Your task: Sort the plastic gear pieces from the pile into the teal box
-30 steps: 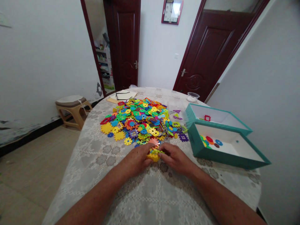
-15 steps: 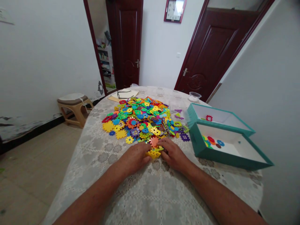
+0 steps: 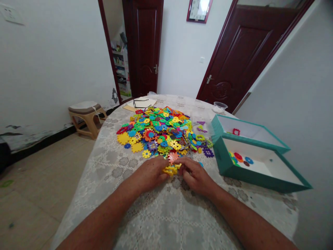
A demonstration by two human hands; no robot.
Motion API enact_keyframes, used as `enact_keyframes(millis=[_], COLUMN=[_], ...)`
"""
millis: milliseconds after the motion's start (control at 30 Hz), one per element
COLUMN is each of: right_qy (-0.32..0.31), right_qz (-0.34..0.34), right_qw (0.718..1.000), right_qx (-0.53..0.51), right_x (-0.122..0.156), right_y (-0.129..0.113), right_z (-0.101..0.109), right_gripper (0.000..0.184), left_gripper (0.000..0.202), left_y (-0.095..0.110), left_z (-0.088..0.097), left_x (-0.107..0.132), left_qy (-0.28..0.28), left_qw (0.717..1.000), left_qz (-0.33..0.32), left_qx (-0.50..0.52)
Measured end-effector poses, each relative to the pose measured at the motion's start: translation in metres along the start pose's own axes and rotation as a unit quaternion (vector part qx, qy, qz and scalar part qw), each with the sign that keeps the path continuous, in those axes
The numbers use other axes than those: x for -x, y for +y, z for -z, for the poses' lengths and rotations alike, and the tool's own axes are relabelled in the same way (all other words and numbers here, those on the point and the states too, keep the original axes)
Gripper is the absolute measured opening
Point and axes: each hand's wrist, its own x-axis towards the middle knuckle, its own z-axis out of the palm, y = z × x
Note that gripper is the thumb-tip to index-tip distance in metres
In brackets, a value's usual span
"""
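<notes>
My left hand (image 3: 153,172) is closed on the left side of some joined yellow building pieces (image 3: 170,170), its thumb along the near edge. A salmon-coloured toothed building piece (image 3: 172,157) stands tilted just behind the yellow ones. My right hand (image 3: 196,176) has its index finger reaching across to the salmon piece's lower edge, thumb and other fingers curled by the right end of the yellow pieces. Whether the salmon piece is joined to them is hidden by my fingers. Just beyond my hands lies a big heap of colourful plastic building pieces (image 3: 161,126).
Two teal boxes, a near one (image 3: 262,177) and a far one (image 3: 255,122), sit on the right with a few pieces inside. Purple pieces (image 3: 208,152) lie beside them. Glasses (image 3: 142,104) rest on paper at the back left, and a clear plastic bowl (image 3: 220,105) stands at the back right.
My right index finger has stretched further left over the lower edge of the salmon piece, which has changed its tilt. My left hand keeps its grip. The whole view has shifted slightly.
</notes>
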Motion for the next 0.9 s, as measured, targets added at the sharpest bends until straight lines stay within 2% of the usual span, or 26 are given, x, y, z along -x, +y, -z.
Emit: enact_keyframes(millis=[100,233,300,400,533,667,767,900], right_qy=[0.019,-0.057,-0.072,-0.06,-0.011,0.047,0.036,0.016], right_qz=[-0.001,-0.065,-0.084,-0.085,-0.043,-0.011,0.008,0.013], right_qw=[0.991,0.966,0.958,0.956,0.966,0.973,0.979,0.987], right_qx=[0.133,0.243,0.265,0.274,0.255,0.227,0.2,0.16], right_x=[-0.005,-0.012,-0.013,-0.012,-0.011,-0.009,-0.005,0.001], right_y=[0.007,0.002,-0.003,-0.003,0.007,0.008,-0.002,-0.012], right_z=[-0.002,-0.006,-0.007,-0.007,-0.006,-0.002,0.0,-0.003], right_gripper=[0.048,0.046,0.04,0.028,0.011,0.012,0.012,0.011], left_gripper=[0.013,0.011,0.011,0.011,0.009,0.014,0.019,0.023], left_y=[0.0,-0.001,-0.001,-0.002,-0.001,-0.001,-0.001,-0.001], left_z=[0.003,0.004,0.004,0.005,0.004,-0.001,-0.003,0.0], left_x=[0.001,0.002,0.002,0.003,0.004,0.003,0.002,0.001], left_qy=[-0.023,-0.036,-0.031,-0.028,-0.016,0.002,0.008,0.002], left_qw=[1.0,0.999,1.0,1.0,1.0,1.0,1.0,0.998], left_qz=[-0.001,-0.001,0.001,0.0,0.003,0.007,0.013,0.06], left_qx=[-0.011,-0.005,0.004,0.007,0.004,0.008,0.02,0.03])
